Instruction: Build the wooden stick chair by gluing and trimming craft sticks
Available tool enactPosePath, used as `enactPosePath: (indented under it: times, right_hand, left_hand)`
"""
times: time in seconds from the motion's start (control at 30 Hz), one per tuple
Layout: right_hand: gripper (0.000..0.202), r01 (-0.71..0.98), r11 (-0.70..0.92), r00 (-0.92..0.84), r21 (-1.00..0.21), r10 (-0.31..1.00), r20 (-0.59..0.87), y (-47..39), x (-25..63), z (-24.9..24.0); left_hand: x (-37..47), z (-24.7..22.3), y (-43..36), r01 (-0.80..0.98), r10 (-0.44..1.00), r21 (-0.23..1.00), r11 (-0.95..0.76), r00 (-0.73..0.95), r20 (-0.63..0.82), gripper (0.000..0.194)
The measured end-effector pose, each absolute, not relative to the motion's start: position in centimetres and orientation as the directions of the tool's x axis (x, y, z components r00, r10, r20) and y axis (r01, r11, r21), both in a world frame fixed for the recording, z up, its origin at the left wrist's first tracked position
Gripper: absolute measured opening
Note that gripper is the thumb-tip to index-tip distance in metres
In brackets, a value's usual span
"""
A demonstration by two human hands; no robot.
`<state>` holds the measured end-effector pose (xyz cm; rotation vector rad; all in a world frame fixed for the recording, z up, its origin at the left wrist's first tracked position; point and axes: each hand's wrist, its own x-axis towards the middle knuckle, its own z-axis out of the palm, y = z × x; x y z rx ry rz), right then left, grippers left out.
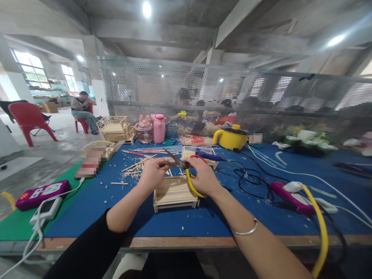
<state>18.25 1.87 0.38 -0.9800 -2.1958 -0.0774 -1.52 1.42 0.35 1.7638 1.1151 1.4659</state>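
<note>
My right hand [204, 175] grips a pair of scissors [178, 161] with red and yellow handles, its blades pointing up and to the left. Beside the blades, the fingers of my left hand [152, 173] are pinched together, and what lies between them is too small to make out. Just below both hands, a small rack built of wooden sticks [176, 193] rests on the blue table top. Behind my right hand lie a blue-handled tool with a cord [207, 155] and another stick-built piece [188, 150]. Loose wooden sticks [136, 166] are scattered beyond my left hand.
Purple power strips lie left [43, 195] and right [293, 198], with cables running across the table. A yellow pot [231, 138], a pink bottle [159, 130] and more stick frames [114, 130] stand along the back. A perforated metal screen [151, 89] rises behind. One person sits at far left.
</note>
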Motion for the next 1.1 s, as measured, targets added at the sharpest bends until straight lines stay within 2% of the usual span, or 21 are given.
enactPosePath:
  times: [0.23,0.47,0.97,1.1]
  right_hand:
    - [0.048,0.701,0.688,-0.418,-0.188,0.610,0.673,1.57,17.93,0.31]
    - [0.046,0.729,0.668,-0.398,-0.147,0.589,0.703,1.26,17.55,0.26]
    - [0.045,0.753,0.654,-0.398,-0.072,0.540,0.742,1.36,17.68,0.03]
    - [0.044,0.744,0.660,-0.387,-0.106,0.554,0.737,1.60,17.74,-0.25]
  left_hand:
    - [-1.48,0.46,1.15,0.252,0.818,0.790,-0.559,0.011,0.576,0.019]
    - [-1.59,0.40,1.17,0.252,0.806,0.790,-0.558,-0.060,0.589,0.020]
    - [-1.58,0.78,0.65,0.279,0.787,0.765,-0.580,-0.049,0.615,0.019]
    - [-1.56,0.66,0.76,0.325,0.793,0.762,-0.561,-0.053,0.606,0.014]
